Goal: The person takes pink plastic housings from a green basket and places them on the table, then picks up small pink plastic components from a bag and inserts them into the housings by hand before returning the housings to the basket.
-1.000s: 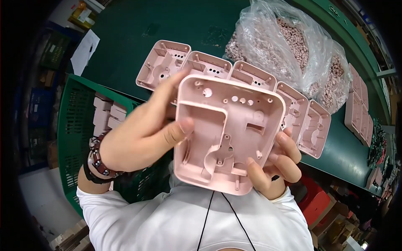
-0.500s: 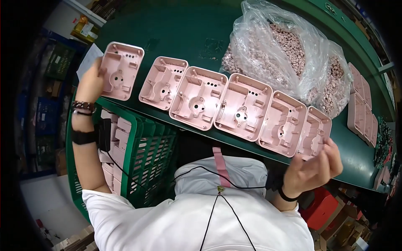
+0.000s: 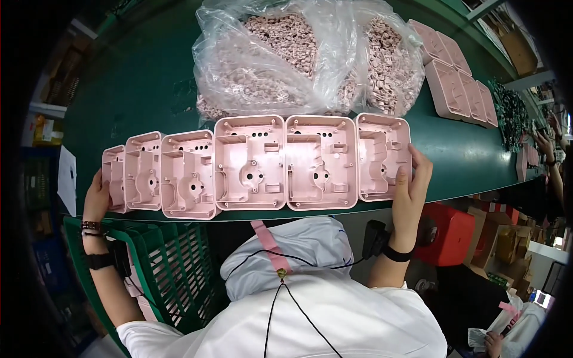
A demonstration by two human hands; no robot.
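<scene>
pink plastic housings, round-cornered, lie rowed, both hands' fingers holding the ends.

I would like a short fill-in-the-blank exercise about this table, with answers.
On the green table, ____ pink rectangular plastic housings form the near row.
The bare left hand touches the row's ____ end.
Beyond the row, a clear plastic bag holds small parts coloured ____.
The slatted plastic basket at lower left is ____.

Answers: six; left; pink; green.
</scene>
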